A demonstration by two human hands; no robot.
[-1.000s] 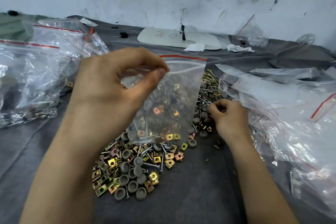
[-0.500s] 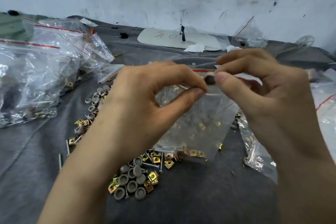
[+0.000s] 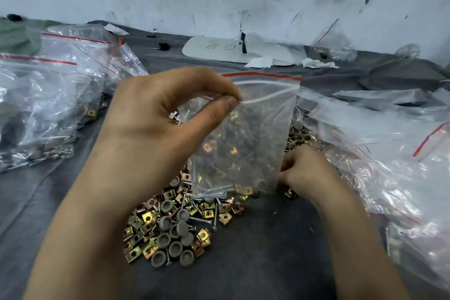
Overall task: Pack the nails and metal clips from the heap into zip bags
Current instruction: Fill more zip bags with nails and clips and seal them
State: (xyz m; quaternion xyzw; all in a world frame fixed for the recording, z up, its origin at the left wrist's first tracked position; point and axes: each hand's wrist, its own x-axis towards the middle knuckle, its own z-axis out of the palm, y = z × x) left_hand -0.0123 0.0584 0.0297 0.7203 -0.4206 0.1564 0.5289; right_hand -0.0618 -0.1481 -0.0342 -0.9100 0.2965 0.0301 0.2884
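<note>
Left hand [image 3: 155, 129] pinches, thumb against forefinger, the top edge of a clear plastic zip bag [image 3: 255, 134] with a red stripe. The bag hangs upright, mouth upward, long axis vertical, over the heap [image 3: 170, 229] of brass-coloured square clips, steel nails and grey caps on the grey-clothed table [image 3: 267, 263]. Right hand [image 3: 306, 170] rests low in the heap beside the bag; its fingers are curled, hold undeterminable.

Clear red-striped zip bag [image 3: 253, 134] upright, mouth open, few nails inside, above heap [image 3: 175, 224] of brass clips, nails, grey caps.

Bare cloth [image 3: 272, 265] right of heap [image 3: 170, 231]
</note>
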